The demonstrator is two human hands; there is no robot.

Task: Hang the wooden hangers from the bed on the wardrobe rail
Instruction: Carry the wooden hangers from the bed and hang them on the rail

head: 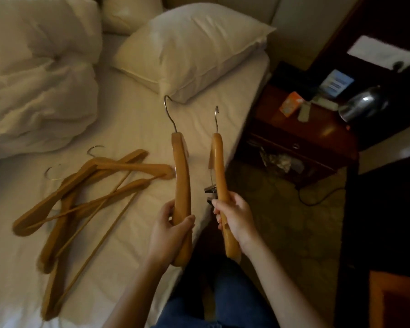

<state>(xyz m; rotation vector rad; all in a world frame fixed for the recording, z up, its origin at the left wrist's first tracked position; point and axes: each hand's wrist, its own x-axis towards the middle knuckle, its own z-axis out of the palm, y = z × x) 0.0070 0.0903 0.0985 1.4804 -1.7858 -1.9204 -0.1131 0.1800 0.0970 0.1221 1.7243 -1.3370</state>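
My left hand (pixel 169 233) grips a wooden hanger (pixel 181 176) near its lower end, held edge-on above the bed's right edge, its metal hook pointing away from me. My right hand (pixel 232 216) grips a second wooden hanger (pixel 218 166), also edge-on, with metal clips showing just left of my fingers. A pile of several more wooden hangers (pixel 81 197) lies crossed on the white sheet (pixel 140 129) to the left of my hands. No wardrobe rail is in view.
A white pillow (pixel 189 48) and a bunched duvet (pixel 38 79) lie at the head of the bed. To the right stands a dark wooden nightstand (pixel 317 133) with an orange box (pixel 290 104), a kettle (pixel 365 105) and papers. Patterned carpet (pixel 282 221) lies below.
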